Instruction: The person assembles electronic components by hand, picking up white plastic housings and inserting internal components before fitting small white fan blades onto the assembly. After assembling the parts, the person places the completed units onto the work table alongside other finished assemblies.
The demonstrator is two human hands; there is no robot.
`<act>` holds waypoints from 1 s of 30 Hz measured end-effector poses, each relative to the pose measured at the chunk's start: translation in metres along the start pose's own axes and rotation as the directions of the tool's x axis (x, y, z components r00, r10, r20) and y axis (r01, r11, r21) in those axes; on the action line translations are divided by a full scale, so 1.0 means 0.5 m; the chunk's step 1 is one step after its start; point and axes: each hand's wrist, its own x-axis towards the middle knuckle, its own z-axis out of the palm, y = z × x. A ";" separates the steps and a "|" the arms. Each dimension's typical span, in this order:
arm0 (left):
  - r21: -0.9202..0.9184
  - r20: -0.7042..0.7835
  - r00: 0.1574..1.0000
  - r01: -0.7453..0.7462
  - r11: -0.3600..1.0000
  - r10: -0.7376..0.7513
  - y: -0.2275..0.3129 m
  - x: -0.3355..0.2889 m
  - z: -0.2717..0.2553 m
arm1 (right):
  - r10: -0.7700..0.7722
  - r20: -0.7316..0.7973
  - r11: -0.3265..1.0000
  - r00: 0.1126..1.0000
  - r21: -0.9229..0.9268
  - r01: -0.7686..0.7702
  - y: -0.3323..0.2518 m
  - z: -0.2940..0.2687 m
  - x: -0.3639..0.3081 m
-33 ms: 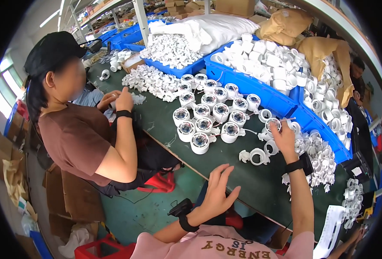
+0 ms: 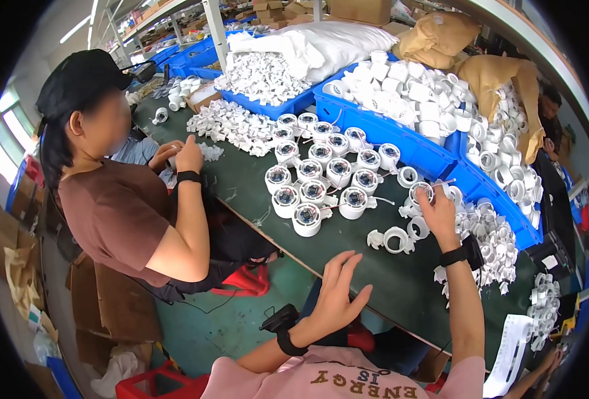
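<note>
My left hand [image 2: 340, 292] hangs over the table's near edge, fingers spread, holding nothing. My right hand [image 2: 439, 211] is closed at the thumb and fingers on a white round housing [image 2: 421, 193], standing among other white parts; a thin wire shows by the fingertips. Just left of that hand lie loose white rings [image 2: 396, 239], some with small tabs. Further left stand several white round housings [image 2: 306, 218] with circuit boards inside and short wires coming out. Small white plastic pieces [image 2: 490, 246] are heaped to the right of my right wrist.
Blue bins [image 2: 387, 136] full of white plastic parts line the far side of the green table [image 2: 348, 249]. A white sack [image 2: 348, 43] and brown paper bags [image 2: 437, 36] rest behind. On my left a co-worker [image 2: 125, 199] handles small parts beside a white pile [image 2: 231, 126].
</note>
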 end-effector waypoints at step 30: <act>-0.479 0.024 0.990 -0.110 0.871 0.139 0.051 0.044 0.145 | 0.044 0.400 0.140 0.916 0.905 -0.402 -0.071 -0.185 -0.349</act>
